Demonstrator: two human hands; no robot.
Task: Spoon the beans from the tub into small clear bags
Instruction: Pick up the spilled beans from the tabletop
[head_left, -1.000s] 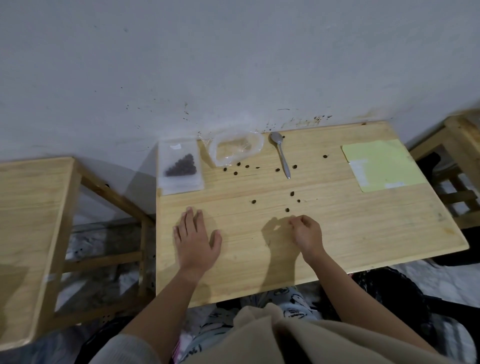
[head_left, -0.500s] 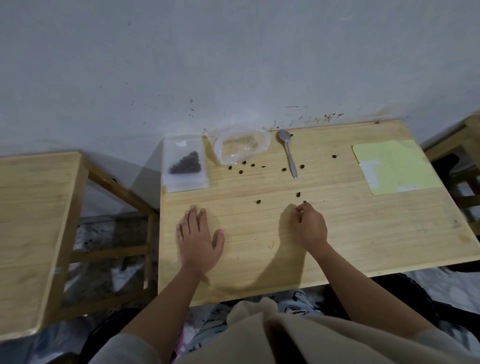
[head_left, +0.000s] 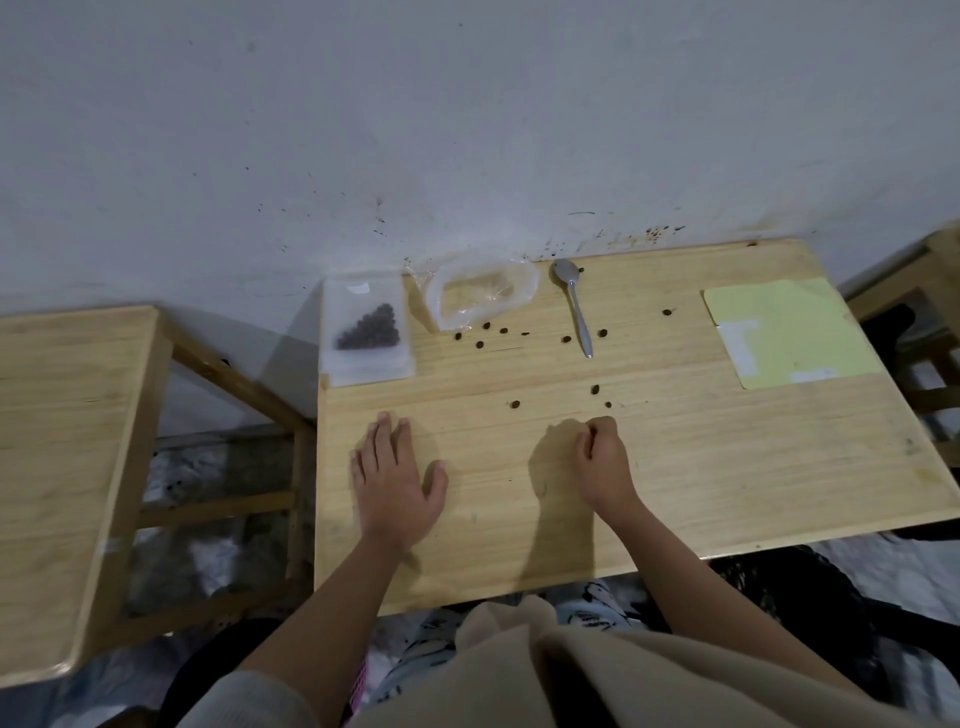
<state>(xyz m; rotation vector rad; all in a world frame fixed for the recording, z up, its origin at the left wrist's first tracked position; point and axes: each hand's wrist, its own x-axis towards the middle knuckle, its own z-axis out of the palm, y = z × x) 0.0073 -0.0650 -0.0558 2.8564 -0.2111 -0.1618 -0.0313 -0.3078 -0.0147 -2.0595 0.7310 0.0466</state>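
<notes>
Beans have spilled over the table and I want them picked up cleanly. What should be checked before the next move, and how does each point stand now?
1. Loose beans in reach of the right hand: ok, three lie just beyond its knuckles.
2. Right hand holds beans already gathered: cannot tell, its fingers are curled and hide the palm.
3. Left hand free: ok, it rests flat on the table.
4. Spoon free: ok, it lies untouched near the wall.
5. Clear tub ready to receive: ok, it looks empty, with beans lying beside it.
6. Filled bag safely out of the way: ok, at the table's far left corner.
</notes>
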